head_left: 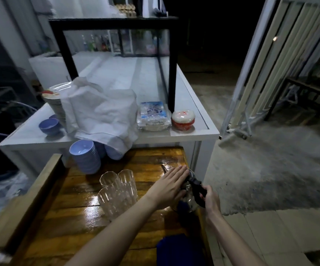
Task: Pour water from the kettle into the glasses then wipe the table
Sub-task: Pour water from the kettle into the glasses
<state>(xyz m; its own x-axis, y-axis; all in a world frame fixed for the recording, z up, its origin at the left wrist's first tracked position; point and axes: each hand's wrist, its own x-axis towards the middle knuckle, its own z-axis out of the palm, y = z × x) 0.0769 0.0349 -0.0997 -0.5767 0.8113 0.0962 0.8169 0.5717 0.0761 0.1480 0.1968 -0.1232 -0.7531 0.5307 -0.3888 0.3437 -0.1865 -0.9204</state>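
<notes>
A shiny metal kettle (188, 201) with a black handle stands at the right edge of the wet wooden table (74, 223). My right hand (210, 198) grips that handle. My left hand (171, 184) lies flat on the kettle's lid, fingers together and stretched out. Just left of the kettle stand three clear ribbed glasses (117, 191), close together and upright. A blue cloth (176, 248) lies on the table near its front right corner, beside my right forearm.
Stacked blue bowls (85, 156) stand at the table's far left. Behind is a white counter (193, 134) with a white cloth over plates, a plastic bag pack (153, 116), a red-and-white container (183, 120) and a black-framed glass case. Concrete floor lies to the right.
</notes>
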